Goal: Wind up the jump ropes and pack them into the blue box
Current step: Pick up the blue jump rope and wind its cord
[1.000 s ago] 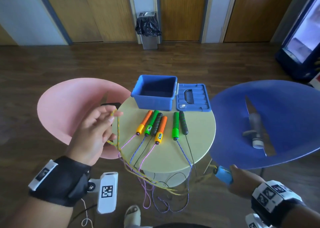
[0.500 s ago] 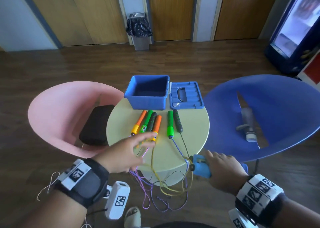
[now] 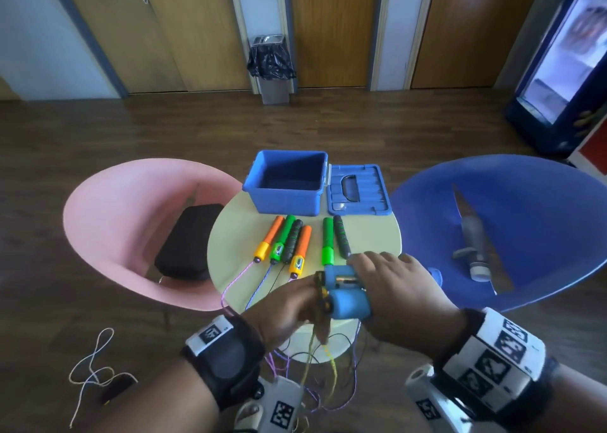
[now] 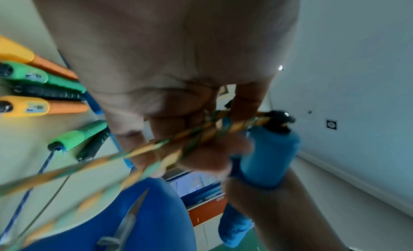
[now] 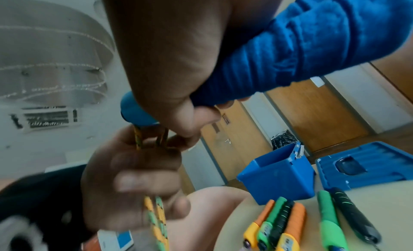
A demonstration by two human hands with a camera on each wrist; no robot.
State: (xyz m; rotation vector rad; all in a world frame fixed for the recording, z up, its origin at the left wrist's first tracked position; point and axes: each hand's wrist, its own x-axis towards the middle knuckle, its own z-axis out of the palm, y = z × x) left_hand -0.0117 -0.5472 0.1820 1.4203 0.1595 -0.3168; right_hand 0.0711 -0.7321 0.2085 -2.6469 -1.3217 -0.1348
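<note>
Right hand (image 3: 399,288) grip wrapped round blue handles (image 3: 348,296) over counter (image 3: 230,255) near edge; left hand (image 3: 285,311) grip pinching yellow rope (image 4: 143,148) beside them. Blue box (image 3: 285,183) open at far edge.

The box (image 3: 289,183) and its lid (image 3: 358,187) are blue. The held handles (image 3: 348,296) are lighter blue, their rope (image 5: 156,224) braided yellow and green. Six handles lie on the pale yellow surface (image 3: 236,252): two orange with yellow ends (image 3: 269,242), two green (image 3: 326,240), two black with green stripes (image 3: 341,240).
</note>
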